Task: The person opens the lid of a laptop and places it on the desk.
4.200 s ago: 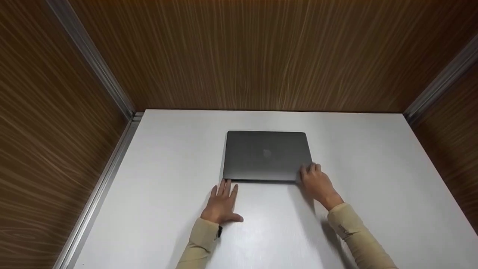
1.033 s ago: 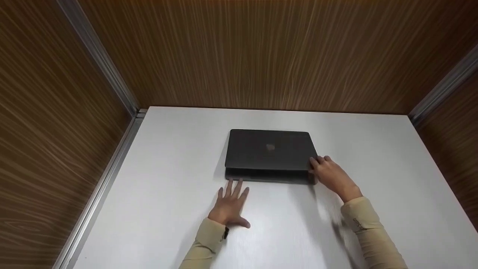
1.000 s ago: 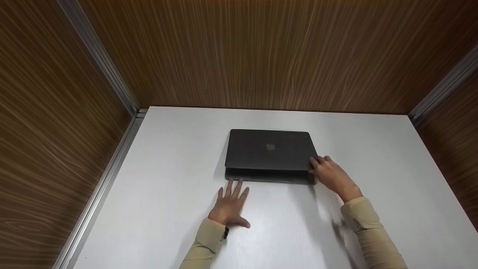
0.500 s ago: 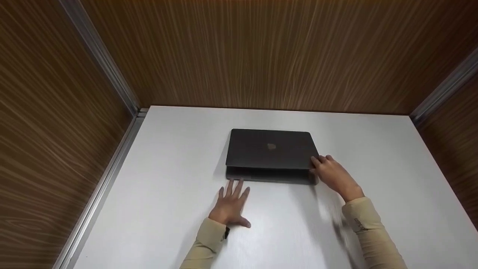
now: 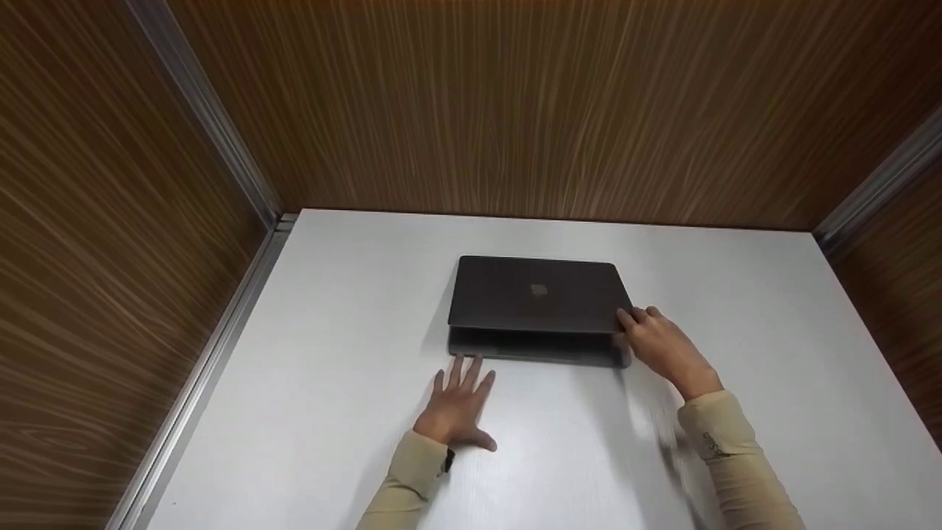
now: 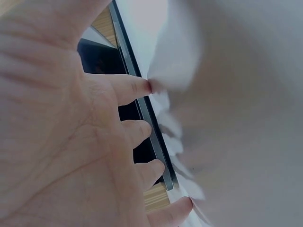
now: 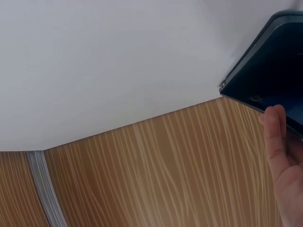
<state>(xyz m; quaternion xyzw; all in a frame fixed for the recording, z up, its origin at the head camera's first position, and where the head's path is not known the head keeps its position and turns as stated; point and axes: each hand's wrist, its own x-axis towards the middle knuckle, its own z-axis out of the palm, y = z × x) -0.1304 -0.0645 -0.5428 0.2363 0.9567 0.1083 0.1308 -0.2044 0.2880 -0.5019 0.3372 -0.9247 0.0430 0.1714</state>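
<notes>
A dark grey laptop (image 5: 541, 294) with a logo on its lid lies on the white table. Its lid is partly raised, leaving a dark gap above the base (image 5: 544, 352) along the front side. My right hand (image 5: 666, 353) grips the lid at its front right corner; in the right wrist view the fingers (image 7: 274, 125) lie along the lid's edge. Spread flat, my left hand (image 5: 452, 408) has its fingertips at the base's front left edge. The left wrist view shows those fingers (image 6: 135, 90) straight, against the base's edge (image 6: 154, 137).
The white table (image 5: 331, 353) runs back to a brown wood-grain panel (image 5: 544, 110). A similar panel (image 5: 110, 258) stands at the left, with a metal rail (image 5: 213, 346) along the table's left side. Another panel (image 5: 898, 302) closes off the right.
The laptop's lid was nearly flat at first and has tilted up at the front, lifted by my right hand. My left hand keeps its place at the front edge. The head view has shifted slightly.
</notes>
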